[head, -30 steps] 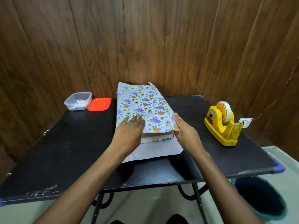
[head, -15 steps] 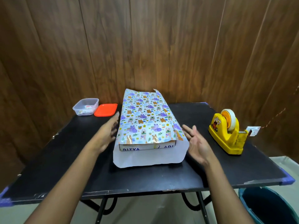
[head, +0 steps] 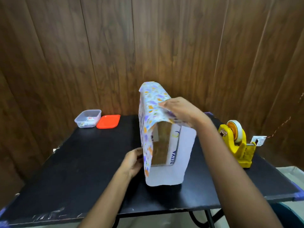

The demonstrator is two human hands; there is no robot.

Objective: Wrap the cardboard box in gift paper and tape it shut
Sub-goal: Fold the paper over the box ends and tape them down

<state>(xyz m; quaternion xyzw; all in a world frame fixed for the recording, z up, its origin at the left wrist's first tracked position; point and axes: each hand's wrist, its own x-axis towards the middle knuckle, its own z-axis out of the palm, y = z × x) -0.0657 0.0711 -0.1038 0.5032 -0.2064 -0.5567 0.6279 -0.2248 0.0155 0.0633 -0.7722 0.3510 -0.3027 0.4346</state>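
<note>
My left hand (head: pixel 133 162) grips the box (head: pixel 162 143) low; my right hand (head: pixel 182 111) presses paper (head: pixel 148 112) flat on top. The near end is open, no tape (head: pixel 234 130) yet.

We are holding both bare forearms out ahead of us, coming up from the bottom edge of the view. Our left hand (head: pixel 133 162) is sitting low, its wrist roughly in line with the forearm. Its fingers are curling against the left side of the brown cardboard box (head: pixel 162 142), over the colourful patterned gift paper (head: pixel 151 102). Its thumb is lying uppermost, and its fingertips are hiding behind the paper's edge. Our right arm is crossing higher and angling inward. Our right hand (head: pixel 182 111) is lying palm-down on the top of the upright box. Its fingers are pointing left, fairly straight and close together, and are pressing the paper down.
</note>
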